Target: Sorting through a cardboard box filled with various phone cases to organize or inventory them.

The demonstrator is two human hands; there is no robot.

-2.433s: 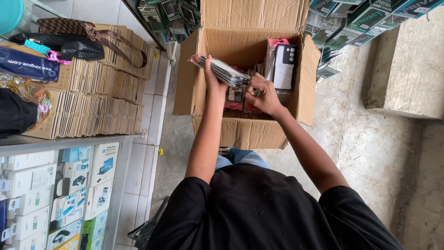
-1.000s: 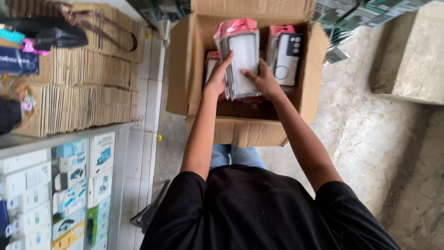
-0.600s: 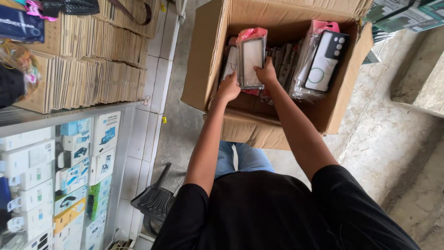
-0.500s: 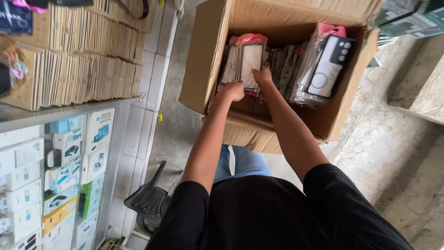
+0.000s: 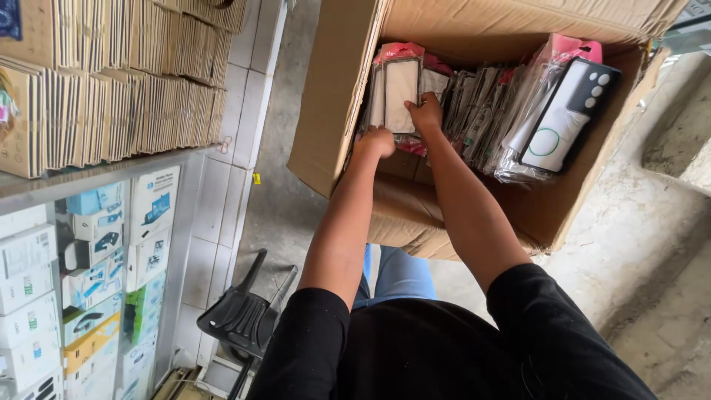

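Cardboard box at twelve o'clock holds bagged phone cases; right hand fingers pinch a pink-topped case pack, left hand fingers curl on its lower edge.

Brown cardboard box; pink-topped clear packets; black shirt.

Daylight is falling evenly across a rough grey concrete floor running toward three o'clock; white tiles are lining the floor at nine o'clock; a glass display cabinet is standing at eight o'clock, showing small boxed goods; flat brown cardboard packs are sitting in rows on its top at ten o'clock; a black plastic chair is standing at six o'clock.
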